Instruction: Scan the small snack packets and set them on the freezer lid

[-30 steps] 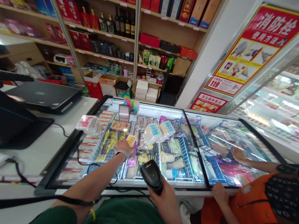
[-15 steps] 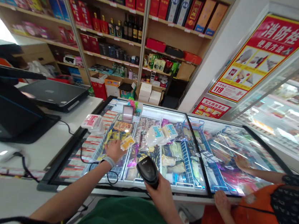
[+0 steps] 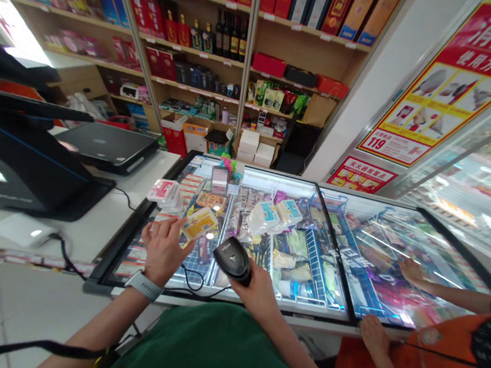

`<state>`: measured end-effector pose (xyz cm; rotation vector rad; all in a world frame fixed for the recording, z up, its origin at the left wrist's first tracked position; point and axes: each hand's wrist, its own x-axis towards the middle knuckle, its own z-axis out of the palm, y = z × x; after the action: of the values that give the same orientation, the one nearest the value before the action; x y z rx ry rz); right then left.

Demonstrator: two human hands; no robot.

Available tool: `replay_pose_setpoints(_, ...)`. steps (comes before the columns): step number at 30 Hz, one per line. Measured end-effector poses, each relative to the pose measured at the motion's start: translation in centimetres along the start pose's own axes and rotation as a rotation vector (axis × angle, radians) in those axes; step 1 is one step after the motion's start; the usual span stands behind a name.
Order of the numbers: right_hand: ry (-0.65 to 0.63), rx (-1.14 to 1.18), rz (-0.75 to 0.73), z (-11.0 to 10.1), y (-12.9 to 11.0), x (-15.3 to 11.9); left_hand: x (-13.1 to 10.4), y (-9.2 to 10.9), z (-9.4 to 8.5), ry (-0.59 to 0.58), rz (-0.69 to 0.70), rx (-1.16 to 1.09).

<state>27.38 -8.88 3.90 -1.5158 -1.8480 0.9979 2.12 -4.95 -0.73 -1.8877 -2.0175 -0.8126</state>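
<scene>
My left hand (image 3: 163,250), with a watch (image 3: 144,285) on its wrist, is closed on the near left edge of a clear package with a yellow label (image 3: 199,223). The package is held above the glass freezer top, label facing up. In my right hand (image 3: 255,291) is a black barcode scanner (image 3: 233,259), its head pointing up and left toward the package. Beyond the scanner, clear packs with blue labels (image 3: 269,215) rest on the glass. Packs with a red-and-white label (image 3: 165,191) lie at the freezer's left edge.
Frozen goods fill the baskets of the chest freezer (image 3: 305,315). At left is a counter (image 3: 76,227) with a black checkout terminal (image 3: 21,164) and a flat scale (image 3: 108,147). A co-worker's hands (image 3: 374,336) touch the freezer at right. A black cable (image 3: 193,278) crosses the glass.
My left hand has lifted the yellow-labelled package and brought it left and nearer to me. The scanner has shifted slightly left. The camera view has also moved a little.
</scene>
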Motion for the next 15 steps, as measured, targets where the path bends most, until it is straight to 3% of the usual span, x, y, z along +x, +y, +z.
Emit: replay_pose_setpoints(15,0.014,-0.005,-0.020,0.65,-0.01,0.74,-0.02,0.11,-0.42,-0.005,0.016,-0.016)
